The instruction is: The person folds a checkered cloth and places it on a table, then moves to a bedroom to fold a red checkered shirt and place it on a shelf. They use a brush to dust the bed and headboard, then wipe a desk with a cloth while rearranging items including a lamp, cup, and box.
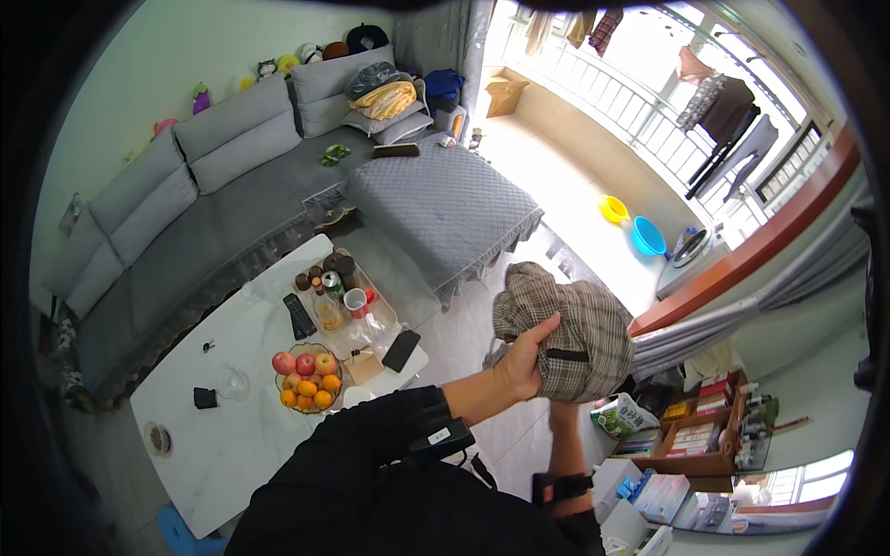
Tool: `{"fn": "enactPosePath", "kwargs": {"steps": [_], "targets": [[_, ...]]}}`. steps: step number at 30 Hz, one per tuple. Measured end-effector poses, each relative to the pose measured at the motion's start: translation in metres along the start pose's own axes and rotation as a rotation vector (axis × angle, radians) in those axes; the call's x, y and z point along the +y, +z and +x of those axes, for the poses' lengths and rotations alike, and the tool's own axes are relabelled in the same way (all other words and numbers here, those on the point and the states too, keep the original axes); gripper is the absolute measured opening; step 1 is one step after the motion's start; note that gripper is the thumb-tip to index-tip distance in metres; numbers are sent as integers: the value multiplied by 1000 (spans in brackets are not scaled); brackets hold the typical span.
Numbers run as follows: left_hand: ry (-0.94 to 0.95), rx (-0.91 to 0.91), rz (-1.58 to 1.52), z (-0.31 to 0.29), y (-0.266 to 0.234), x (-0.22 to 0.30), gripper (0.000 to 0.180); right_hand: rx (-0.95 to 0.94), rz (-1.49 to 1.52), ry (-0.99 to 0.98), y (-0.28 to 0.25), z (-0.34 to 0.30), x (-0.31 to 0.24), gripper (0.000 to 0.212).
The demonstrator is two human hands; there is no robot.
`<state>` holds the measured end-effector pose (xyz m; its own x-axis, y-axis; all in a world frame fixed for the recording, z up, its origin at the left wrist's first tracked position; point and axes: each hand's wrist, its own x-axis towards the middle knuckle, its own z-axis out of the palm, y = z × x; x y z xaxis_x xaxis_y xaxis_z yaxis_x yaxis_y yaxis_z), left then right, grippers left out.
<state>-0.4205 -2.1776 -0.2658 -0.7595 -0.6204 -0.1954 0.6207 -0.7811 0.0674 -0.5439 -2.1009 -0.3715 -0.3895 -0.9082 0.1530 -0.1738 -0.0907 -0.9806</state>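
A bundled brown-grey plaid garment [593, 338] is held up in front of me, with a dark strip or slit on its near side. My left hand [526, 364] grips it at the left, thumb laid across the cloth and the other fingers mostly behind it. From below, my right hand [563, 417] reaches up under the bundle. Its fingers are hidden by the fabric, so their grip does not show.
At left stands a white marble-look table [250, 445] with a fruit bowl [309, 378], a tray [382, 310] of bottles, a remote [299, 317] and a black phone [401, 350]. Beyond it runs a grey sofa [250, 139]. Low shelves [686, 445] with books are at right.
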Motion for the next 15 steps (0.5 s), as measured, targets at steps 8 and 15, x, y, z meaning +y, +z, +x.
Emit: {"fn": "enactPosePath", "kwargs": {"steps": [8,15], "targets": [[79,625,566,43,-88,101,23,-42,789,298,-1,222,3,42],[476,730,392,-56,-91,92,17,-93,886,485,124,358,48,30]]}}
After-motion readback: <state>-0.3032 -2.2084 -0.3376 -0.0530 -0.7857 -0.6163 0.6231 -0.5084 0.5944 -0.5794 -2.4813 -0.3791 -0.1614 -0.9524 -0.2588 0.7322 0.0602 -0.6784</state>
